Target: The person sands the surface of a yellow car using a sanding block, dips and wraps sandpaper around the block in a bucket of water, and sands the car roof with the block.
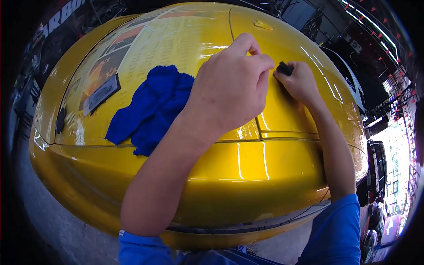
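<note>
My left hand [236,84] is raised over the yellow car panel [287,115], fingers curled in a pinch. Whatever they may hold is hidden behind the hand. A small black block [285,68], perhaps foam, sits between the thumb and fingers of my right hand [302,84], just right of the left one and close above the panel or touching it. A crumpled blue cloth [154,104] lies on the yellow surface to the left, partly behind my left forearm.
A flat grey piece with a dark edge [102,93] and a small black object [60,120] lie at the left of the panel. A yellow emblem-like piece [263,24] is near the far edge. Another vehicle [346,70] stands at the right.
</note>
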The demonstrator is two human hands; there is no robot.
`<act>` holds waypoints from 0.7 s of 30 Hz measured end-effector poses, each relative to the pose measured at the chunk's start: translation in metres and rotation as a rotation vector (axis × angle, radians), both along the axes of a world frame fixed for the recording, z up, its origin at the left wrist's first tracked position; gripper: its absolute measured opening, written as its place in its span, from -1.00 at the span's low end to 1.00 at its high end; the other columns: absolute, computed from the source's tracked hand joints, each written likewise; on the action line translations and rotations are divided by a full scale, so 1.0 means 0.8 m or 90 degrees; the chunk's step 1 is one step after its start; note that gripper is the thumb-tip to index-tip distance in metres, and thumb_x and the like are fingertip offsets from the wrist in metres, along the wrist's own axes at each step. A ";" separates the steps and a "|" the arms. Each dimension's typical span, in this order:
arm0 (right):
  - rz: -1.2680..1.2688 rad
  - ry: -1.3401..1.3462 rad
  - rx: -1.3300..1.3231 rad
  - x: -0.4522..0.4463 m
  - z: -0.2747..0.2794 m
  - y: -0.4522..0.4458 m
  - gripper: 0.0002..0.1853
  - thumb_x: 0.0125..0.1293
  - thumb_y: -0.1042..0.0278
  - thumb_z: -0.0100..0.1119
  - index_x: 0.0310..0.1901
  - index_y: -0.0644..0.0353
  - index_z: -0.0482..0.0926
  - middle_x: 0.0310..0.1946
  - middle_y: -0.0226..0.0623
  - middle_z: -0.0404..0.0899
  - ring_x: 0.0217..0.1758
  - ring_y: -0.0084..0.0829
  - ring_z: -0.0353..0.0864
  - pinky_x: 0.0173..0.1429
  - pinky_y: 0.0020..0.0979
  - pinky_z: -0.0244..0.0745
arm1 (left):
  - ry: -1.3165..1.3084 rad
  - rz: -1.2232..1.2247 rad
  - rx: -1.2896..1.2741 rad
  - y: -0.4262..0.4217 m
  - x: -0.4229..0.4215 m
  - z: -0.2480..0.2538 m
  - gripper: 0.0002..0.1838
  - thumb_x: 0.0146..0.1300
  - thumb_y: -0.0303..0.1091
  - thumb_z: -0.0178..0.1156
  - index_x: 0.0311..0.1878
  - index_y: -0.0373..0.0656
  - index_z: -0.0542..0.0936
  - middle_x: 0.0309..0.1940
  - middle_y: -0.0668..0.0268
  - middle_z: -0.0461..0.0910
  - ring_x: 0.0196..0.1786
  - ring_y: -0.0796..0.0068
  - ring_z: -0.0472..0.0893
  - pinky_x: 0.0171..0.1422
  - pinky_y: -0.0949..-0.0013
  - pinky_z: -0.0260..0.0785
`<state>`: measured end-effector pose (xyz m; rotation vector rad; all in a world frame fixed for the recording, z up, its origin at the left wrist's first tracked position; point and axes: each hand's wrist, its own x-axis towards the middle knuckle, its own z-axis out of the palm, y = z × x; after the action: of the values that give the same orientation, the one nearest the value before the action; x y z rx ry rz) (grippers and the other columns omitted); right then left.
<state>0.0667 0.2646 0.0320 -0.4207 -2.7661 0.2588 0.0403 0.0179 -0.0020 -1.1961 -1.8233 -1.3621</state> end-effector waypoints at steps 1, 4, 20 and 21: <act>-0.004 0.013 0.000 -0.006 -0.004 0.003 -0.63 0.21 0.11 0.45 -0.25 0.34 0.76 -0.37 0.08 0.75 -0.26 0.01 0.78 -0.04 -0.12 0.63 | 0.013 0.004 -0.001 0.000 0.001 -0.003 -0.90 0.31 -0.53 0.32 -0.15 -0.29 0.74 -0.12 0.14 0.63 -0.26 0.19 0.69 -0.14 0.22 0.53; -0.017 0.060 0.027 -0.022 -0.010 0.009 -0.63 0.22 0.11 0.46 -0.26 0.35 0.76 -0.37 0.08 0.75 -0.25 0.00 0.79 -0.05 -0.13 0.63 | 0.046 0.006 -0.002 0.006 0.002 -0.003 -0.90 0.30 -0.52 0.32 -0.15 -0.27 0.74 -0.12 0.13 0.64 -0.25 0.15 0.68 -0.13 0.21 0.53; 0.012 0.067 0.055 -0.026 -0.012 0.019 -0.62 0.23 0.09 0.44 -0.20 0.32 0.77 -0.34 0.08 0.77 -0.21 0.03 0.79 0.00 -0.09 0.64 | 0.040 -0.001 -0.012 0.005 0.002 -0.005 -0.89 0.30 -0.54 0.32 -0.13 -0.28 0.75 -0.14 0.14 0.64 -0.26 0.18 0.68 -0.14 0.23 0.53; 0.021 0.067 0.060 -0.024 -0.012 0.016 -0.62 0.23 0.09 0.43 -0.20 0.32 0.77 -0.34 0.08 0.76 -0.22 0.02 0.79 0.00 -0.09 0.65 | 0.035 0.003 -0.015 0.002 0.001 -0.004 -0.88 0.30 -0.55 0.32 -0.13 -0.28 0.75 -0.14 0.14 0.64 -0.25 0.18 0.68 -0.14 0.24 0.53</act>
<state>0.0474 0.2773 0.0222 -0.3288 -2.6710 0.1525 0.0415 0.0198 -0.0052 -1.2289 -1.8076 -1.2951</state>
